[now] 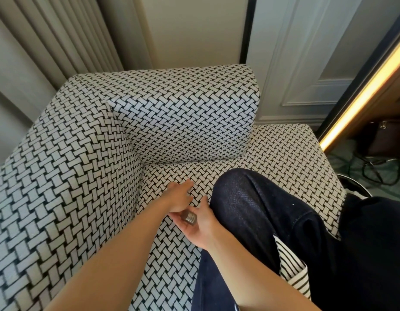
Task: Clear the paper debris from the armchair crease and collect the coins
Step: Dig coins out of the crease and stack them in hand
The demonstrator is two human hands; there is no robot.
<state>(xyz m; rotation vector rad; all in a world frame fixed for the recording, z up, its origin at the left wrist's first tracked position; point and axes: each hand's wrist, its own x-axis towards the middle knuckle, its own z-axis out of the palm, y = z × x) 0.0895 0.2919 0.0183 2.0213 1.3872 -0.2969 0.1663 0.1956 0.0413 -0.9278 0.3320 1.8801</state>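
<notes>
A short stack of silver coins (189, 217) lies on its side in my right hand (200, 227), which is turned palm up over the armchair seat (172, 243), thumb spread away from the stack. My left hand (180, 194) reaches just past it, fingers stretched forward and low over the seat fabric, close to the crease (142, 187) where the seat meets the left arm. Its wrist partly covers my right fingertips. I see no paper debris in the crease or on the seat.
The armchair is covered in black-and-white woven fabric, with a wide left arm (66, 187) and a back cushion (183, 122). My leg in dark trousers (257, 216) rests on the seat. Curtains hang at the left; a bag and cables (383, 162) lie on the floor right.
</notes>
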